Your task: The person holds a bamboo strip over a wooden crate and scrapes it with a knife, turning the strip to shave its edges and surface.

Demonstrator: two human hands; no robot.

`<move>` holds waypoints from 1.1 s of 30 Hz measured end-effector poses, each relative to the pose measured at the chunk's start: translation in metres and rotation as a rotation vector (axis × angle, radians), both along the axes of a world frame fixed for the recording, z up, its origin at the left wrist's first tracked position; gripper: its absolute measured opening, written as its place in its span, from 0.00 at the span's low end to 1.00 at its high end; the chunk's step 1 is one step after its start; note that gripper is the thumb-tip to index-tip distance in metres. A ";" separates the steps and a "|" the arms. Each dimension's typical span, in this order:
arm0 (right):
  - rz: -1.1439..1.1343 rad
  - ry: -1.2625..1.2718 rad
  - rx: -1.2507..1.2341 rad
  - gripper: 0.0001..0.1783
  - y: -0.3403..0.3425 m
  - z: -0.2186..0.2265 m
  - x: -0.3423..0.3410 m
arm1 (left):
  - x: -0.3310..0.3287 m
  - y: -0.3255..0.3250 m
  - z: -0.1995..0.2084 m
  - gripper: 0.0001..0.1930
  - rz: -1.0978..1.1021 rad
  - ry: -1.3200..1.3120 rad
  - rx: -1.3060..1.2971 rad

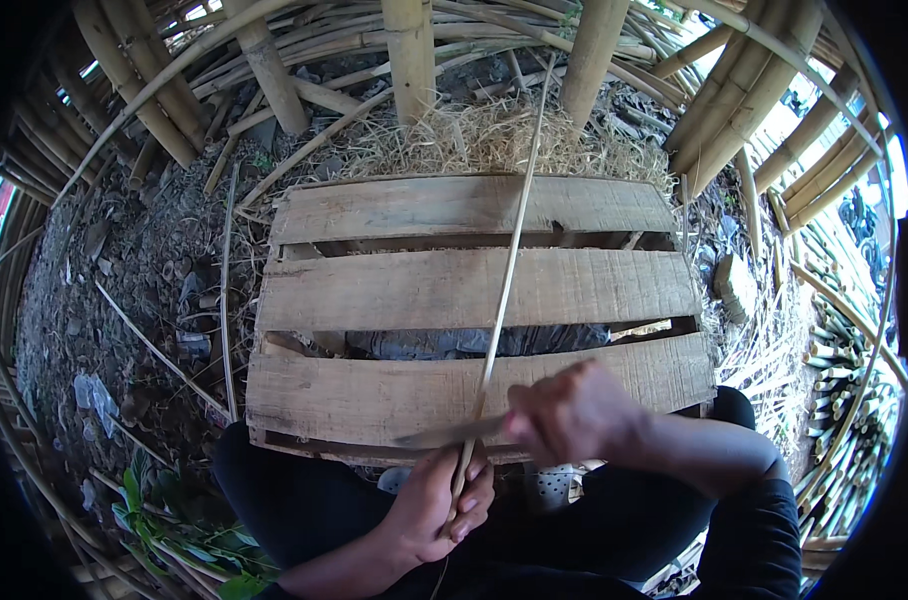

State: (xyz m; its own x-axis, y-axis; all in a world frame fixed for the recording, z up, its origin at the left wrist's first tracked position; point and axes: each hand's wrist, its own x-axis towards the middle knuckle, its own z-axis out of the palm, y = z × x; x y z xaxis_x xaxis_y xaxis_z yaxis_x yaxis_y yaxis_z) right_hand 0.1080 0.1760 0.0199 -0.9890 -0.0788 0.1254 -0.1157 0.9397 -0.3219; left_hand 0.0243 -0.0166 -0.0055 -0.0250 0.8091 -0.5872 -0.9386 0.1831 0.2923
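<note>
A long thin bamboo strip slants from my lap up across the slatted wooden pallet and past its far edge. My left hand is closed around its near end, just in front of the pallet. In my right hand, slightly blurred, is a knife; the fingers are wrapped round its handle, which they mostly hide. The blade points left and lies across the strip, a little above my left hand. Whether its edge is cutting in, I cannot tell.
Pale shavings are heaped behind the pallet. Bamboo posts rise at the back. Stacked bamboo poles lie at the right. Loose strips and litter cover the ground at the left, with green leaves near my left knee.
</note>
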 end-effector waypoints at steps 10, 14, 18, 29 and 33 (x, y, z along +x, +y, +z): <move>-0.207 0.278 0.057 0.25 0.019 -0.025 -0.015 | -0.001 -0.006 0.009 0.24 -0.079 -0.274 0.120; -0.134 -0.018 0.082 0.17 -0.003 0.008 -0.020 | -0.003 -0.006 0.005 0.25 -0.061 -0.303 0.126; -0.235 0.116 0.114 0.25 0.027 -0.020 -0.024 | 0.005 -0.005 0.009 0.25 -0.086 -0.216 0.080; -0.183 0.522 0.617 0.19 0.067 -0.025 -0.033 | 0.017 0.000 0.014 0.25 -0.107 -0.110 0.020; -0.025 0.170 0.171 0.20 0.017 -0.004 -0.016 | 0.012 -0.008 0.015 0.25 -0.085 -0.191 0.056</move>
